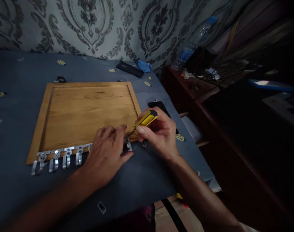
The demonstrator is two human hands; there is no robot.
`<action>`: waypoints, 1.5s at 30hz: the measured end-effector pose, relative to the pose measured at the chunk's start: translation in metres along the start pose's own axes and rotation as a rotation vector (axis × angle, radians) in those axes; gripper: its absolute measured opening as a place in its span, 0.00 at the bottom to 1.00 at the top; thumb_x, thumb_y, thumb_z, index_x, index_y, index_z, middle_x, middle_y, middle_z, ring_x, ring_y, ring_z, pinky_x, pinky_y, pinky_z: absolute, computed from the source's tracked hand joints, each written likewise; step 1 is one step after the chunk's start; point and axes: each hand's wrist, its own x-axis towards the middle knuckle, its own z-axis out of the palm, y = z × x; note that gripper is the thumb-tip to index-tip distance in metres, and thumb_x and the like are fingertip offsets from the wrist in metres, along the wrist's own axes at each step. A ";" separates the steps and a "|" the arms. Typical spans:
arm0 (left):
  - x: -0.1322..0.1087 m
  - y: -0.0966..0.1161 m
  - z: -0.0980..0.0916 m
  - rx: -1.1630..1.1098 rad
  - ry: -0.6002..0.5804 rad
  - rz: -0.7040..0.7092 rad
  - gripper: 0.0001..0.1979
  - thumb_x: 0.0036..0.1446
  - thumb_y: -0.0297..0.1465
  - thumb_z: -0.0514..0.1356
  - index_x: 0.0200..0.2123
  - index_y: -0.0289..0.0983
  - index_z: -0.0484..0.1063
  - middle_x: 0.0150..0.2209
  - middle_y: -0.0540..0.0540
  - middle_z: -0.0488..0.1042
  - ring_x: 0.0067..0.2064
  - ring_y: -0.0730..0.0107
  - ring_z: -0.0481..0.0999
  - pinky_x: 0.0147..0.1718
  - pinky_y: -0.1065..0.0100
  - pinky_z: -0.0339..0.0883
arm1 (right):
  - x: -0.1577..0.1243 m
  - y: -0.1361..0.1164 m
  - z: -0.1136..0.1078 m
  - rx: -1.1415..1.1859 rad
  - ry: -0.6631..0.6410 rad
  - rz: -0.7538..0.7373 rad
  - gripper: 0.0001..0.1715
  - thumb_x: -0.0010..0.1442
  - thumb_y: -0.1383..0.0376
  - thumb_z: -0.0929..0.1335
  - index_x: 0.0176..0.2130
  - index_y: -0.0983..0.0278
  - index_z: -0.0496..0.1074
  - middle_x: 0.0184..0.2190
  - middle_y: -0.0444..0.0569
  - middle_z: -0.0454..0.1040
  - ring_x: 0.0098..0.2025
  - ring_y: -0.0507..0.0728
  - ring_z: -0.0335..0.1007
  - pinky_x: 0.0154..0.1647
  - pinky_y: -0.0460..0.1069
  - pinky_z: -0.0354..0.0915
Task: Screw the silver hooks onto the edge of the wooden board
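Note:
A framed wooden board [89,109] lies flat on the cloth-covered table. Along its near edge runs a metal hook rail [56,152] with several silver double hooks hanging toward me. In my right hand [160,135] is a yellow and black screwdriver [147,118], tilted, its tip down at the rail's right end. My left hand [107,151] lies palm down over the rail and the board's near edge, fingers stretched and lying close together. It covers the middle hooks; its fingertips are beside the screwdriver tip. Whether a screw sits under the tip is too small to tell.
Right of the board lies a black phone [161,108]. Toward the wall are a dark oblong case [130,69] and a blue cloth [144,66]. A plastic bottle [185,54] stands on the reddish-brown cabinet [197,96], among cables. The table's right edge [192,138] is close to my right arm.

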 end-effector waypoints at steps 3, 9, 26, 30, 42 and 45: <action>-0.001 0.000 0.000 -0.005 -0.007 -0.008 0.31 0.51 0.32 0.71 0.54 0.34 0.59 0.43 0.41 0.77 0.46 0.52 0.74 0.46 0.54 0.66 | 0.001 -0.005 -0.006 -0.025 -0.071 0.014 0.14 0.56 0.56 0.75 0.38 0.61 0.74 0.32 0.41 0.72 0.22 0.45 0.68 0.22 0.43 0.71; -0.001 0.000 0.000 -0.026 -0.016 -0.016 0.30 0.53 0.32 0.69 0.54 0.34 0.59 0.44 0.40 0.77 0.46 0.51 0.74 0.46 0.53 0.66 | 0.000 -0.004 -0.006 0.014 -0.086 0.020 0.14 0.55 0.57 0.76 0.32 0.64 0.72 0.33 0.44 0.78 0.19 0.45 0.69 0.18 0.41 0.68; 0.000 0.001 0.000 -0.017 -0.029 -0.016 0.31 0.51 0.32 0.70 0.53 0.34 0.58 0.44 0.40 0.76 0.47 0.50 0.74 0.45 0.52 0.67 | -0.005 0.000 -0.002 0.101 -0.087 0.011 0.07 0.56 0.62 0.76 0.36 0.61 0.78 0.26 0.41 0.75 0.19 0.46 0.69 0.19 0.42 0.66; -0.002 0.001 0.001 -0.009 -0.015 -0.003 0.29 0.53 0.31 0.69 0.53 0.35 0.59 0.44 0.40 0.76 0.47 0.50 0.74 0.45 0.53 0.67 | -0.006 0.002 0.003 0.105 -0.055 0.024 0.14 0.49 0.61 0.79 0.33 0.63 0.75 0.28 0.40 0.74 0.19 0.46 0.69 0.17 0.41 0.67; -0.001 0.001 0.000 -0.042 -0.036 -0.035 0.29 0.54 0.32 0.68 0.54 0.37 0.58 0.44 0.41 0.77 0.47 0.51 0.75 0.46 0.52 0.66 | -0.005 0.000 -0.006 0.039 -0.097 0.008 0.13 0.59 0.58 0.73 0.43 0.60 0.78 0.34 0.44 0.77 0.22 0.47 0.72 0.25 0.44 0.71; -0.001 0.001 0.000 -0.037 -0.026 -0.027 0.31 0.53 0.32 0.69 0.55 0.36 0.57 0.44 0.41 0.77 0.47 0.50 0.75 0.46 0.52 0.67 | -0.004 0.000 -0.006 0.006 -0.096 -0.007 0.11 0.57 0.58 0.75 0.38 0.62 0.79 0.31 0.44 0.76 0.21 0.47 0.71 0.23 0.44 0.69</action>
